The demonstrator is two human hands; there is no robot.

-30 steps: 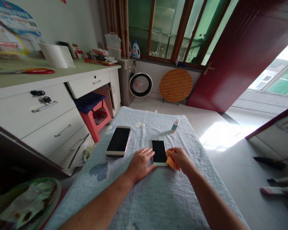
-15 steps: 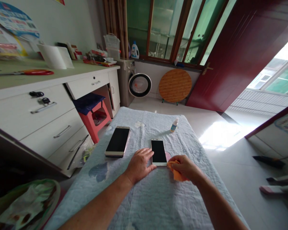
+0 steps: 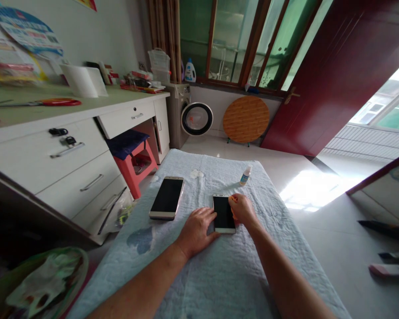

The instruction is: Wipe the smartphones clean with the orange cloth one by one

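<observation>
A white-framed smartphone (image 3: 223, 215) with a dark screen lies face up on the pale blue quilted cover (image 3: 219, 274). My left hand (image 3: 197, 228) holds it steady, fingers against its left edge and thumb at the lower left corner. Pinched in my right hand (image 3: 243, 209) is an orange cloth (image 3: 232, 201), mostly hidden by the fingers, touching the phone's upper right edge. To the left, a bigger gold-edged phone (image 3: 167, 197) lies face up, apart from both hands. A small spray bottle (image 3: 245, 176) stands upright beyond my right hand.
On the left is a white desk (image 3: 83, 155) with drawers, holding a paper roll (image 3: 81, 80) and red-handled scissors (image 3: 60, 102). A pink stool (image 3: 136, 166) stands beside it. A waste basket (image 3: 83, 270) sits at lower left. Behind are a washing machine with its door open (image 3: 197, 118) and a round wooden tabletop (image 3: 246, 118).
My right hand has moved up along the phone's right side with the orange cloth, from the lower right corner to the upper right edge. My left hand stays against the phone.
</observation>
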